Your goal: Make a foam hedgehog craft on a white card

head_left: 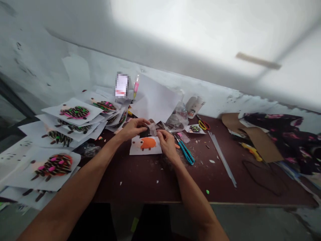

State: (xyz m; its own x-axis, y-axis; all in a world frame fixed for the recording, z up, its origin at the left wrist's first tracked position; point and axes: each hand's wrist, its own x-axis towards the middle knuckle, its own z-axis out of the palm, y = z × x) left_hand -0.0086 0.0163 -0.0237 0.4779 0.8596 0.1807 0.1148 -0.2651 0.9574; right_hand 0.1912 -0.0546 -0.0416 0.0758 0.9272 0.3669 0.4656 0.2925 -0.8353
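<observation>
Both hands meet over the middle of the table at a small clear plastic bag [151, 128]. My left hand [135, 129] pinches its left side, close to some dark pieces whose kind I cannot make out. On the bag's right edge, the fingers of my right hand [166, 140] are closed. Just below them lies a white paper card [135, 149] bearing an orange hedgehog shape [148, 143] with a pale face and brown feet. Teal-handled scissors [187, 152] rest to the right of my right hand.
Stacked hedgehog cards [75, 110] fill the left side. Behind the hands stand a white sheet [155, 100], a phone [122, 85] and a white container [195, 106]. Rightward lie red-and-yellow scissors [204, 125], glue sticks [222, 157], a yellow glue gun [252, 151] and brown cardboard [263, 142].
</observation>
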